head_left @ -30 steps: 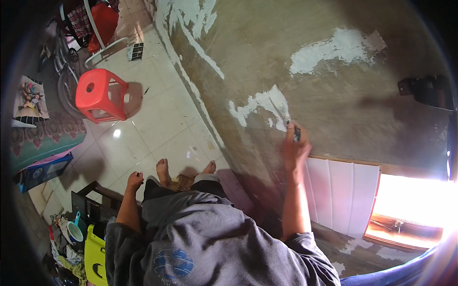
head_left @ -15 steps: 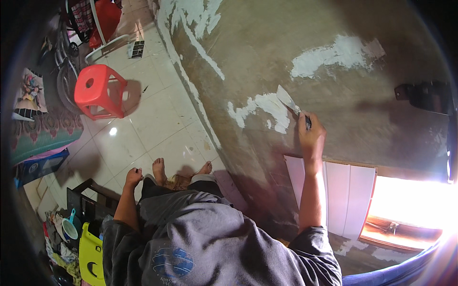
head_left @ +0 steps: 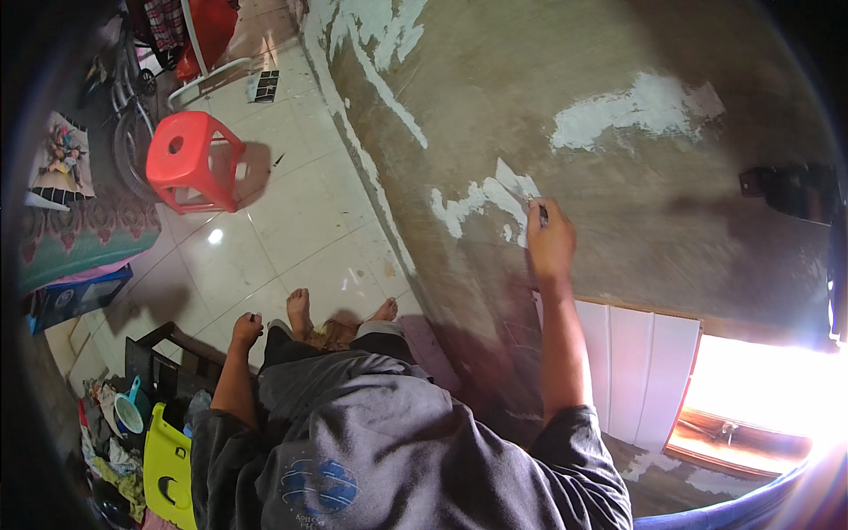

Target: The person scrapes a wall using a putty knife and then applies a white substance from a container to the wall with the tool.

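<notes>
My right hand (head_left: 551, 243) grips the handle of a putty knife (head_left: 509, 181). Its blade lies over a white filler patch (head_left: 477, 196) on the grey-brown wall (head_left: 495, 97). Above and to the right of the knife is a second white filler patch (head_left: 632, 115). My left hand (head_left: 247, 329) hangs low on the left with its fingers curled; something small and dark shows at the fingertips, too small to name.
A red plastic stool (head_left: 190, 159) stands on the tiled floor (head_left: 291, 221), with a bicycle wheel (head_left: 134, 150) behind it. White panels (head_left: 627, 367) and a bright window (head_left: 751, 380) are at lower right. A yellow-green plastic item (head_left: 168, 464) sits at lower left.
My right hand and the putty knife have moved left along the wall, and the blade now overlaps the lower filler patch. The view has shifted slightly. My left hand stays about where it was.
</notes>
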Action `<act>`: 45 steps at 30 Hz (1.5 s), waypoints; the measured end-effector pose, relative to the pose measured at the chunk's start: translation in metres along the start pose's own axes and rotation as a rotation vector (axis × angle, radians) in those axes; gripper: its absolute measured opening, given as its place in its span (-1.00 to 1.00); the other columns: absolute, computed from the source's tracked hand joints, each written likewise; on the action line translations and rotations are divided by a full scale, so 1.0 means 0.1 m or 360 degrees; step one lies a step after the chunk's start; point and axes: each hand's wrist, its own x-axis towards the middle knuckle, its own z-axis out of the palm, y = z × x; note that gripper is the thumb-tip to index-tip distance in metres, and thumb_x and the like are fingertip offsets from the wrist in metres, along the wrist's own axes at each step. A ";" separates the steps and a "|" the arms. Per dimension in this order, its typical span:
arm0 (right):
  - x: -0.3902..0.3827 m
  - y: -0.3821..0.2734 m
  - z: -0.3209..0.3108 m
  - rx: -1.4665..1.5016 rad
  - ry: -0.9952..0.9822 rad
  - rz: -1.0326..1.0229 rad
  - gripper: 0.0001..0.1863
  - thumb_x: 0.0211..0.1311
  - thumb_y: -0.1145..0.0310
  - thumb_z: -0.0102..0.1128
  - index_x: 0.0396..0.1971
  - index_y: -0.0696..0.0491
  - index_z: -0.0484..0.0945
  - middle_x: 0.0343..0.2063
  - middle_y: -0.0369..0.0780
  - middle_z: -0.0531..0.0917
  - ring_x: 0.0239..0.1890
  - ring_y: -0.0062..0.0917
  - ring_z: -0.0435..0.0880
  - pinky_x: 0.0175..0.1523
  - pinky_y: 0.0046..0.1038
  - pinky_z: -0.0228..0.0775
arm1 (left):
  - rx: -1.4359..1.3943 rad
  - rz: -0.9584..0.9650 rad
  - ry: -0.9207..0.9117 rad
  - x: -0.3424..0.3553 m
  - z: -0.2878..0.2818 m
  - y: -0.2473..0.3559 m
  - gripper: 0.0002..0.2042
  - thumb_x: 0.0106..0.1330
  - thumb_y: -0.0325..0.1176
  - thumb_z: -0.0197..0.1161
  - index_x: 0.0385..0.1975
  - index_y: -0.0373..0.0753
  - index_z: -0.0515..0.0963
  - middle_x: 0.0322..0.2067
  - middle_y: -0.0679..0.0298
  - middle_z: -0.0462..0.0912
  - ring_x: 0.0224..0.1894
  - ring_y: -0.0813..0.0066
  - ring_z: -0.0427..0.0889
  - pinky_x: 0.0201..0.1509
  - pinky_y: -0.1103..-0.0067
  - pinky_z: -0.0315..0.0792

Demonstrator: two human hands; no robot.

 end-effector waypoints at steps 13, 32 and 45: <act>-0.12 0.15 0.14 0.0171 -0.0043 0.0159 -0.76 0.30 0.26 0.09 -0.17 0.07 0.61 -0.24 -0.03 0.66 -0.18 -0.10 0.62 -0.08 -0.25 0.44 | 0.0030 0.0018 0.0009 0.03 0.04 0.13 -0.64 0.35 -0.16 0.07 -0.42 -0.42 0.49 -0.58 0.07 0.62 -0.58 0.29 0.65 -0.41 0.43 0.53; -0.92 0.14 0.72 0.0375 0.0169 0.0632 -0.64 0.36 0.26 0.05 0.02 0.18 0.55 -0.08 -0.01 0.63 0.01 -0.23 0.58 0.12 -0.34 0.36 | 0.0091 -0.0031 -0.0052 0.11 0.00 0.17 -0.66 0.35 -0.15 0.08 -0.41 -0.38 0.47 -0.55 0.11 0.61 -0.56 0.35 0.64 -0.44 0.46 0.48; -1.51 -0.32 1.31 0.1677 -0.0022 0.1383 -0.63 0.39 0.31 0.05 0.11 0.16 0.49 -0.38 -0.29 0.62 -0.40 -0.68 0.55 -0.31 -0.62 0.33 | 0.0158 -0.0008 -0.0287 0.29 -0.40 0.30 -0.69 0.39 -0.14 0.06 -0.41 -0.30 0.42 -0.58 0.21 0.59 -0.60 0.46 0.60 -0.61 0.54 0.37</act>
